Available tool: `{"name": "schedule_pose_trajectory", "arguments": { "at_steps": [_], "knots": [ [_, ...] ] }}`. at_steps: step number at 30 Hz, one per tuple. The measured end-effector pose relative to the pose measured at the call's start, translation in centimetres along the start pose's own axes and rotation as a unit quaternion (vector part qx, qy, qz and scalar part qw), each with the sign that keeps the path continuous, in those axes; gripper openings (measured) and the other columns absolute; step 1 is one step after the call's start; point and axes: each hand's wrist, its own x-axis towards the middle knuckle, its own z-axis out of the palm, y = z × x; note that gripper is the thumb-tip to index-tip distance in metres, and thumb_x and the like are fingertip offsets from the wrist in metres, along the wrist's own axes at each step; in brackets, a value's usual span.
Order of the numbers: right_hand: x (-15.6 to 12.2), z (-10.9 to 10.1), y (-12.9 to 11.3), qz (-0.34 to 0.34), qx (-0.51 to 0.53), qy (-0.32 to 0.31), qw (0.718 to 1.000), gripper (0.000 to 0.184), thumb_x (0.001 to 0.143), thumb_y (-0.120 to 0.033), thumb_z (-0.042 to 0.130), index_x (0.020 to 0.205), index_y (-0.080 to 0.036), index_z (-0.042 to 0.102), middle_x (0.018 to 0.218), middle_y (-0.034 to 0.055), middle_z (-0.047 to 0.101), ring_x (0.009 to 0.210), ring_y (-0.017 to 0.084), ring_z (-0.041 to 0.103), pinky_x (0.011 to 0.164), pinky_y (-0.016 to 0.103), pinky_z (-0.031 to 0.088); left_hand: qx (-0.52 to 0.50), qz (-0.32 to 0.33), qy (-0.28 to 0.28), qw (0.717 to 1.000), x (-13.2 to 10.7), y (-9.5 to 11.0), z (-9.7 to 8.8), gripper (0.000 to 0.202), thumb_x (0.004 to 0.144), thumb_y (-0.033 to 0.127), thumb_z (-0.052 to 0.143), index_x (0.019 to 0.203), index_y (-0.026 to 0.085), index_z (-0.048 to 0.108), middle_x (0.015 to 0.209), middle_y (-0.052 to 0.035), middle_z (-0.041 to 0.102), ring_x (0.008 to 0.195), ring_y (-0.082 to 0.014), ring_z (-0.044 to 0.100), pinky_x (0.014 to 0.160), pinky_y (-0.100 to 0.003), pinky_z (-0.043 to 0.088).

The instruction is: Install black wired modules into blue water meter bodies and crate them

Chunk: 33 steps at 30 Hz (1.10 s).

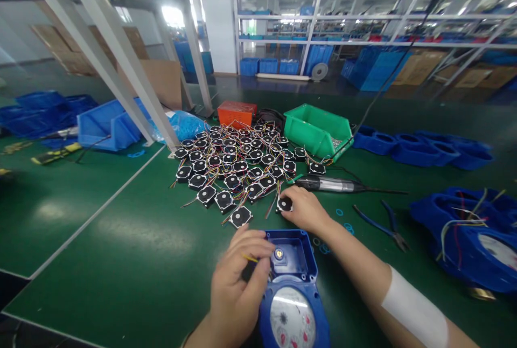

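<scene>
My left hand point(244, 272) is closed at the left wall of a blue water meter's point(315, 302) open box, thumb and fingers curled about its edge. A short yellow wire point(250, 257) shows between those fingers. Inside the box sits a small brass-coloured round part point(279, 253); below it is the round dial point(293, 318) with red pointers. Farther forward, my right hand point(304, 208) grips a small black module point(285, 204) between thumb and fingers, near the table surface. Loose coloured wires point(273, 202) lie beside it. Many similar black modules point(241, 216) are piled just to its left.
A green bin point(319, 130) and an orange box point(237, 115) stand behind the pile. Right of it lie a power screwdriver point(333, 184), blue-handled pliers point(379, 224) and blue rings point(348, 228). More blue housings point(464, 235) are at far right, a blue bin point(109, 127) at left.
</scene>
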Motion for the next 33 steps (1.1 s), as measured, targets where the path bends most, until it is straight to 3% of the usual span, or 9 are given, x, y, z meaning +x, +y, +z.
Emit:
{"name": "schedule_pose_trajectory", "arguments": {
  "at_steps": [4, 8, 10, 13, 17, 20, 25, 28, 33],
  "knots": [
    [-1.2, -1.0, 0.7, 0.005, 0.003, -0.022, 1.000, 0.034, 0.069, -0.035, 0.060, 0.099, -0.021, 0.051, 0.100, 0.0028, 0.044, 0.094, 0.012, 0.040, 0.086, 0.026, 0.036, -0.058, -0.014, 0.036, 0.998, -1.0, 0.5, -0.4, 0.017, 0.077, 0.011, 0.048, 0.083, 0.022, 0.059, 0.077, -0.0003, 0.066, 0.090, -0.0175, 0.058, 0.098, -0.046, 0.033],
    [-1.6, -0.6, -0.6, 0.105, -0.051, -0.002, 0.993, 0.044, 0.075, -0.050, 0.051, 0.098, -0.013, 0.048, 0.093, 0.0093, 0.045, 0.090, 0.018, 0.045, 0.079, 0.031, 0.039, -0.080, -0.041, 0.051, 0.995, -1.1, 0.9, -0.3, 0.010, 0.077, 0.015, 0.051, 0.081, 0.021, 0.059, 0.065, 0.0003, 0.064, 0.084, -0.0166, 0.058, 0.097, -0.042, 0.035],
    [-1.5, -0.3, -1.1, 0.132, -0.064, -0.010, 0.989, 0.040, 0.075, -0.045, 0.049, 0.099, -0.012, 0.046, 0.088, 0.0097, 0.047, 0.085, 0.020, 0.048, 0.074, 0.031, 0.039, -0.094, -0.104, 0.061, 0.988, -0.9, 0.9, -0.2, 0.008, 0.076, 0.020, 0.053, 0.082, 0.019, 0.059, 0.061, 0.0006, 0.062, 0.076, -0.0154, 0.058, 0.088, -0.036, 0.042],
    [-1.2, -0.3, -1.1, 0.133, -0.061, -0.009, 0.989, 0.034, 0.072, -0.034, 0.049, 0.098, -0.012, 0.046, 0.084, 0.0085, 0.049, 0.081, 0.020, 0.050, 0.070, 0.027, 0.038, -0.164, -0.225, 0.074, 0.958, -0.2, 0.9, 0.1, 0.019, 0.073, 0.027, 0.058, 0.089, 0.017, 0.056, 0.058, 0.0020, 0.057, 0.059, -0.0117, 0.055, 0.061, -0.024, 0.046],
    [-1.0, -2.5, -0.7, 0.121, -0.051, 0.019, 0.991, 0.031, 0.072, -0.031, 0.047, 0.099, -0.015, 0.047, 0.086, 0.0047, 0.051, 0.081, 0.014, 0.050, 0.067, 0.021, 0.034, -0.233, -0.304, 0.088, 0.919, 1.3, 1.3, 0.3, 0.031, 0.070, 0.029, 0.060, 0.097, 0.016, 0.050, 0.053, 0.0060, 0.053, 0.050, -0.0076, 0.048, 0.054, -0.019, 0.040],
    [-1.9, -5.4, -1.3, 0.076, -0.022, 0.078, 0.994, 0.030, 0.073, -0.030, 0.049, 0.100, -0.018, 0.048, 0.089, 0.0017, 0.051, 0.084, 0.010, 0.048, 0.070, 0.018, 0.032, -0.218, -0.304, 0.070, 0.925, 2.2, 1.7, 0.5, 0.036, 0.071, 0.028, 0.059, 0.102, 0.015, 0.048, 0.048, 0.0079, 0.048, 0.046, -0.0069, 0.044, 0.052, -0.018, 0.037],
    [-5.7, -9.7, -4.2, -0.078, 0.054, 0.173, 0.980, 0.030, 0.068, -0.025, 0.058, 0.098, -0.022, 0.052, 0.092, -0.0041, 0.050, 0.085, 0.006, 0.045, 0.076, 0.017, 0.033, -0.225, -0.257, 0.061, 0.938, 2.6, 2.4, 1.2, 0.042, 0.072, 0.030, 0.059, 0.109, 0.017, 0.044, 0.051, 0.0086, 0.045, 0.048, -0.0059, 0.041, 0.051, -0.017, 0.035],
    [-8.0, -10.6, -5.6, -0.157, 0.079, 0.173, 0.969, 0.029, 0.069, -0.022, 0.059, 0.098, -0.024, 0.052, 0.094, -0.0062, 0.050, 0.086, 0.004, 0.044, 0.076, 0.016, 0.034, -0.216, -0.235, 0.057, 0.946, 2.3, 2.8, 1.2, 0.044, 0.071, 0.030, 0.060, 0.111, 0.019, 0.045, 0.053, 0.0078, 0.047, 0.051, -0.0067, 0.043, 0.054, -0.018, 0.036],
    [-9.5, -9.9, -5.8, -0.194, 0.102, 0.146, 0.965, 0.025, 0.071, -0.019, 0.059, 0.094, -0.025, 0.055, 0.094, -0.0061, 0.049, 0.085, 0.003, 0.043, 0.075, 0.014, 0.036, -0.133, -0.255, 0.044, 0.957, 1.6, 3.0, 0.1, 0.011, 0.071, 0.026, 0.057, 0.075, 0.016, 0.059, 0.061, 0.0021, 0.053, 0.057, -0.0088, 0.046, 0.054, -0.020, 0.037]
  ]
}}
